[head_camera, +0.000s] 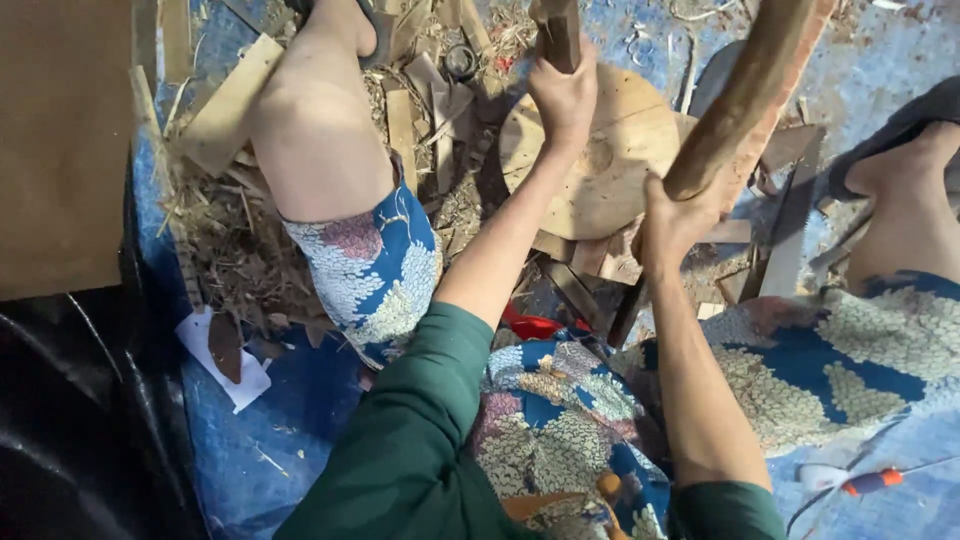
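Wooden stick (745, 95) is rising from your right hand (672, 215), which is wrapping tightly around its lower end, slanting up over the round wooden block (610, 165). Offcuts and shavings (230, 240) are crowding the blue tarp (270, 440) around the block (your bare knees are flanking it). Your left hand (565, 95) is gripping a darker wood piece (558, 30) upright above the block's far edge, well apart from the stick

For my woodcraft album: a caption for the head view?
Left hand grips a dark stick, right hand a thick pole, over a round block.
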